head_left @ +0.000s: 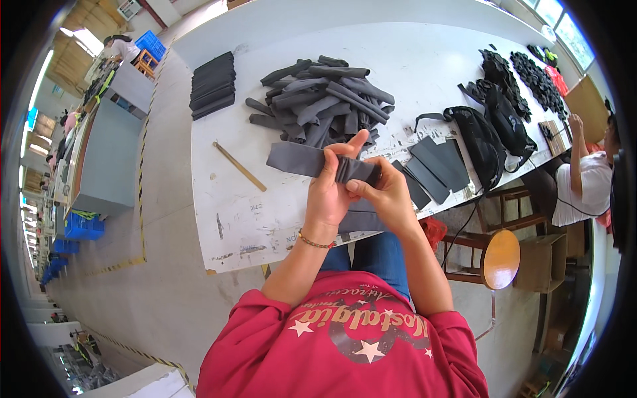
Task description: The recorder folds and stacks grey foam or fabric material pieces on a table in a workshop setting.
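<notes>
Two hands working one grey fabric strip (302, 160) above near bench (225, 219) edge. Left hand (330, 192) closing round strip, thumb up; right hand (385, 196) pinching bunched end. Judging progress: big loose heap of strips (322, 99) lying mid-bench, seemingly waiting; neat dark stack (213, 85) at far left corner, flat dark pieces (431, 169) lying at right, possibly finished. Wooden stick (239, 166) lying left of hands. Bare bench patch opening front-left; right side crowding with black bags (491, 132); stool (501, 259) standing close right.
</notes>
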The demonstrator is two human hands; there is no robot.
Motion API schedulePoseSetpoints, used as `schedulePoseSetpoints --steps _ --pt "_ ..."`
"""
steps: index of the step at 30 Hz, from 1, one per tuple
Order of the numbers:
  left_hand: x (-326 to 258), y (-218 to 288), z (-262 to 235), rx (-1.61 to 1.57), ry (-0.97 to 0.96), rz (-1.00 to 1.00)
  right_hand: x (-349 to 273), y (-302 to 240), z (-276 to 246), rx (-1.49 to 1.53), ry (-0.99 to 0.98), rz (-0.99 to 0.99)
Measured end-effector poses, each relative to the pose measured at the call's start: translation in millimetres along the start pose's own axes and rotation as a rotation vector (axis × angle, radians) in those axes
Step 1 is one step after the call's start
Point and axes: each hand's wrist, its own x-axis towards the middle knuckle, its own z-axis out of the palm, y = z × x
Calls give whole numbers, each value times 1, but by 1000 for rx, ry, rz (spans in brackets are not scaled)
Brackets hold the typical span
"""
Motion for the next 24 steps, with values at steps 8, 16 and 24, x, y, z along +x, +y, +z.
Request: schedulePoseSetpoints --steps 8,16,24 --pt "8 2 -16 5 -126 94 -10 4 -17 72 159 21" --pt "6 1 -17 42 -87 123 1 7 -20 -189 143 50" --pt "7 0 -21 65 -258 116 -9 2 -5 184 149 14"
